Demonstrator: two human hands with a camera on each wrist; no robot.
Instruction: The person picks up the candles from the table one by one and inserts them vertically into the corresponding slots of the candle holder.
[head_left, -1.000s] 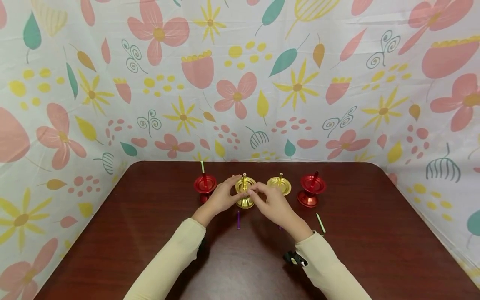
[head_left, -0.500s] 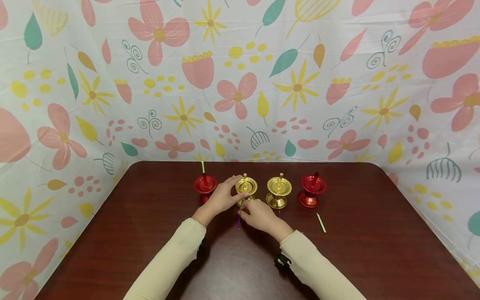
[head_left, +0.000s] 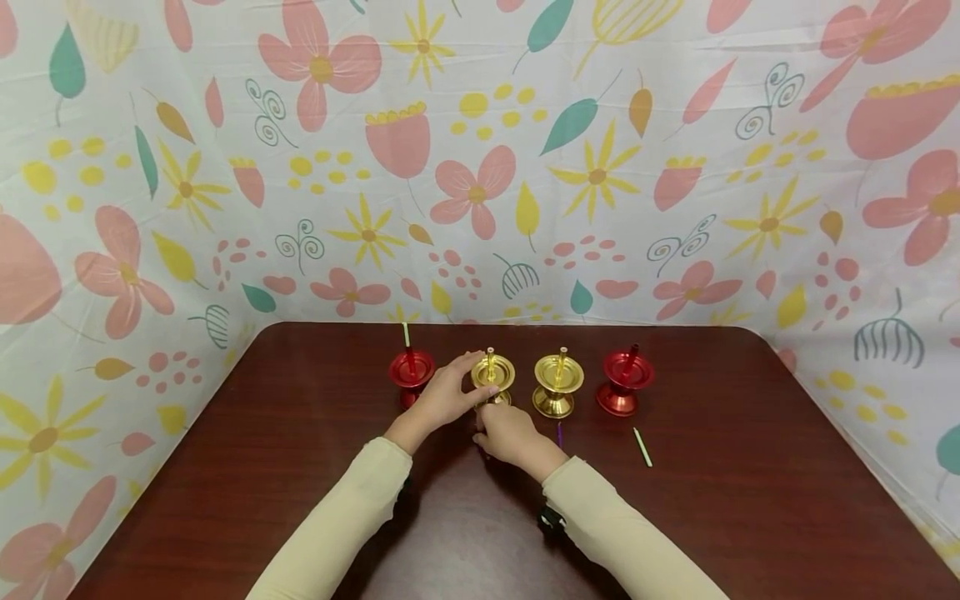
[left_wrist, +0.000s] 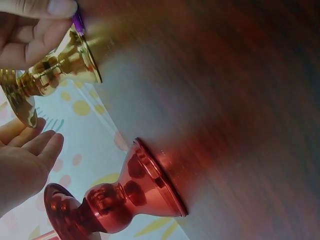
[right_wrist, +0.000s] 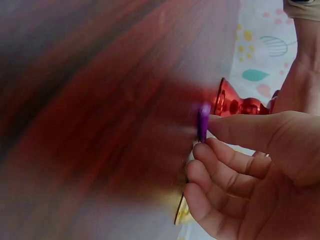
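Observation:
My left hand (head_left: 444, 392) holds the dish of a shiny gold candle holder (head_left: 501, 377), its thumb across the front and fingers around the left side. In the left wrist view its fingertips touch the rim of the gold holder (left_wrist: 70, 57). Low in front of that holder, my right hand (head_left: 513, 433) pinches a purple candle (right_wrist: 204, 120) between thumb and fingers, close to the table surface. The right hand mostly covers this candle in the head view. Nothing visible stands in the holder's upright tube.
A red holder (head_left: 412, 368) with a pale green candle (head_left: 406, 334) stands at the left, partly behind my left hand. To the right are another gold holder (head_left: 553, 404) and a red holder (head_left: 617, 400). On the dark wooden table (head_left: 720, 483) lie a purple candle (head_left: 559, 434) and a green candle (head_left: 642, 447).
My right hand has come down from the gold holder's dish to the purple candle in front of its base and pinches it. My left hand has stayed at the dish.

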